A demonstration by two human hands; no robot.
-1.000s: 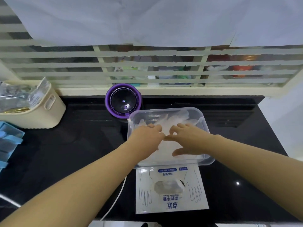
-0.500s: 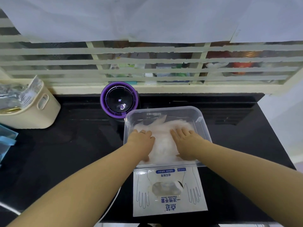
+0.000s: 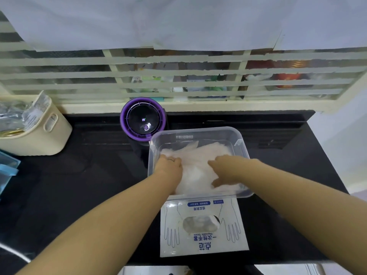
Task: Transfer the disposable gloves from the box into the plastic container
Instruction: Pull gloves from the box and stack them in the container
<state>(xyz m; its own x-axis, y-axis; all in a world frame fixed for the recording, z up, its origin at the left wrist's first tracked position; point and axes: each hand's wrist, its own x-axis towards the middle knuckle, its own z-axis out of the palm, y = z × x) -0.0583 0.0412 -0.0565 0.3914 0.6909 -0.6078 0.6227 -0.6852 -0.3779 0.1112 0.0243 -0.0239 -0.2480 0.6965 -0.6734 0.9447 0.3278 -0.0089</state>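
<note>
A clear plastic container (image 3: 241, 144) sits on the black counter and holds a flat pile of thin whitish disposable gloves (image 3: 198, 155). My left hand (image 3: 168, 167) presses on the pile's left side, its fingers bent at the knuckles. On the right side my right hand (image 3: 226, 170) lies flat, fingers spread over the gloves. The white glove box (image 3: 202, 241) lies flat just in front of the container, with more gloves showing through its oval opening.
A round purple and black device (image 3: 143, 118) stands right behind the container's left corner. At the far left is a cream basket (image 3: 39, 133) with wrapped items, and blue packets (image 3: 8, 167) lie at the left edge. A white cable (image 3: 14, 253) crosses the lower left.
Both hands moved from the middle of the pile apart and down onto it, flattening the gloves. Since half a second ago they have hardly shifted.
</note>
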